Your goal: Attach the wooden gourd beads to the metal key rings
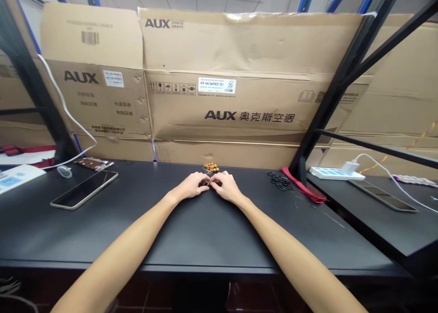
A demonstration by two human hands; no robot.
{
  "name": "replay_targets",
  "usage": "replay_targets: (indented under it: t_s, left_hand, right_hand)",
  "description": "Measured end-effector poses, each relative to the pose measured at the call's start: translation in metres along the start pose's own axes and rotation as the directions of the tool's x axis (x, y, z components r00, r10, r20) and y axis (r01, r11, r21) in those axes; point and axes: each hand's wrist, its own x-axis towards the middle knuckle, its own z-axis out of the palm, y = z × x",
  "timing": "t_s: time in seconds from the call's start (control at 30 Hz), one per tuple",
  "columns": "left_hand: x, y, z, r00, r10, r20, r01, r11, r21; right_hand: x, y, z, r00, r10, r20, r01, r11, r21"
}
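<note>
My left hand [192,185] and my right hand [226,185] meet over the middle of the black table, fingertips nearly touching. Both are closed in a pinch around a small dark and yellowish piece [209,183], mostly hidden by the fingers, whose kind I cannot make out. Just beyond the fingertips lies a little heap of orange-brown beaded pieces [211,168], with what looks like a metal ring at its left. To the right of my right hand is a loose pile of black loop-shaped pieces [281,181].
The black table [205,235] holds a phone [85,190] and a brown packet [93,163] on the left. A red strap [304,186] lies by the right frame post. Cardboard panels [253,48] stand behind. Beyond the post are a power strip [328,173] and another phone [383,195].
</note>
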Motion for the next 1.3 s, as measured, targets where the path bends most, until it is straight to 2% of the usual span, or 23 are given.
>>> replay_targets:
  t_s: [0.23,0.43,0.63,0.83,1.07,1.3]
  left_hand:
    - [-0.002,0.0036,-0.0024,0.997,-0.047,-0.059,0.057,0.983,0.175]
    - [-0.0014,0.0047,-0.003,0.999,-0.021,-0.025,0.024,0.996,0.089]
    - [-0.0011,0.0054,-0.0023,0.995,-0.075,-0.064,0.086,0.976,0.199]
    - [-0.0013,0.0037,-0.0022,0.999,-0.021,-0.047,0.027,0.991,0.135]
    - [-0.0011,0.0072,-0.0021,0.994,-0.051,-0.097,0.073,0.967,0.244]
    - [-0.0022,0.003,-0.0017,0.998,-0.006,-0.058,0.013,0.992,0.126]
  right_hand:
    - [0.0011,0.0018,0.0036,1.0,-0.026,-0.008,0.026,0.999,0.047]
    - [0.0014,0.0021,0.0008,0.999,0.03,-0.02,-0.028,0.998,0.049]
    - [0.0009,0.0005,-0.0001,1.0,0.008,-0.023,-0.007,0.997,0.08]
    - [0.0014,0.0014,-0.0003,0.999,0.021,-0.027,-0.018,0.995,0.097]
    - [0.0019,0.0003,-0.0002,1.0,0.019,-0.013,-0.018,0.993,0.114]
    - [0.0012,-0.0033,-0.0036,0.998,0.054,-0.014,-0.052,0.995,0.09]
